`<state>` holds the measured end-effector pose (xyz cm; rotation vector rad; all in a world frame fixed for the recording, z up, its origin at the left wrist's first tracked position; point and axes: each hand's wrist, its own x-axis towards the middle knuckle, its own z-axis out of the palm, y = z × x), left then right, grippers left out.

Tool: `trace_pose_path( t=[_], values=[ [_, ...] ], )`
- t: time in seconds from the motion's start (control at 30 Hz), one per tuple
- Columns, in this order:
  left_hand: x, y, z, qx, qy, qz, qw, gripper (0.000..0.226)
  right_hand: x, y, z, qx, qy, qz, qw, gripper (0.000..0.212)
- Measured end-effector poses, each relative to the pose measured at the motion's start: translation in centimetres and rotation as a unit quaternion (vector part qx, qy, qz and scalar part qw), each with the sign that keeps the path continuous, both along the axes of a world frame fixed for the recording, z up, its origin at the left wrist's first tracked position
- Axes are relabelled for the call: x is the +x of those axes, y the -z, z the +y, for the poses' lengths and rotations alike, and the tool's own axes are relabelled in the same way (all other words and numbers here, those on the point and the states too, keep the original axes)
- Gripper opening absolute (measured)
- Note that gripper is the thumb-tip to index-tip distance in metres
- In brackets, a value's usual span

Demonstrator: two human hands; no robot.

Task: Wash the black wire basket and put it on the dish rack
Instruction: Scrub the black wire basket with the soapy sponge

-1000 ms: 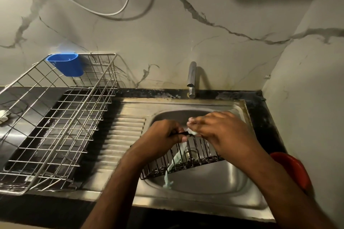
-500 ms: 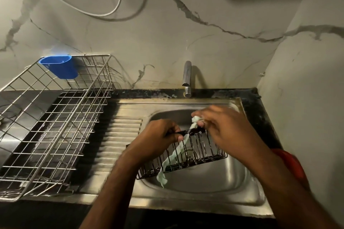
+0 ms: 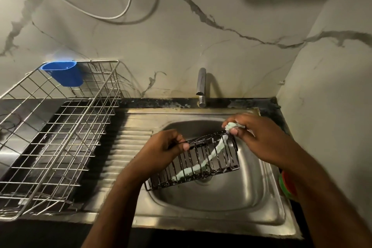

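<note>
1. The left hand (image 3: pixel 161 151) curls its fingers and thumb round the top wire of the black wire basket (image 3: pixel 198 160), pinching its left end.
2. The right hand (image 3: pixel 255 137) pinches a pale green cloth (image 3: pixel 231 126) at the basket's far right corner; the cloth's strip trails down through the basket toward its lower left.
3. The basket is held tilted above the sink (image 3: pixel 261 217) bowl, its right end higher than its left.
4. Behind the sink stands the tap (image 3: pixel 201 86).
5. Left of the sink sits the dish rack (image 3: pixel 60 137), with a blue cup (image 3: pixel 64 73) hooked on its far rail.
6. At the sink's right edge lies a red and green object (image 3: pixel 287 186), partly hidden by the right forearm.
</note>
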<state>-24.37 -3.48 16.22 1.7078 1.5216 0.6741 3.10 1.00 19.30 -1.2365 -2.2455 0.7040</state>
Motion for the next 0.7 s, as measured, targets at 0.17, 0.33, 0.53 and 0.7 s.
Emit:
trace_pose_path(
  t=[0.17, 0.33, 0.53, 0.7],
  values=[
    [-0.1, 0.2, -0.3, -0.019, -0.012, -0.089, 0.996, 0.023, 0.5, 0.1, -0.4, 0.002, 0.05, 0.04, 0.998, 0.028],
    [0.5, -0.2, -0.5, -0.02, -0.028, -0.181, 0.983, 0.043, -1.5, -0.8, -2.1, -0.039, 0.05, 0.233, 0.97, 0.029],
    [0.3, -1.3, -0.5, 0.013, -0.048, -0.277, 0.959, 0.035, -0.9, -1.1, -1.4, -0.029, 0.045, 0.262, 0.964, 0.025],
    [1.2, -2.4, -0.6, -0.01, -0.103, -0.393, 0.914, 0.039, -0.6, -1.8, -1.5, 0.052, 0.111, 0.32, 0.939, 0.025]
  ],
)
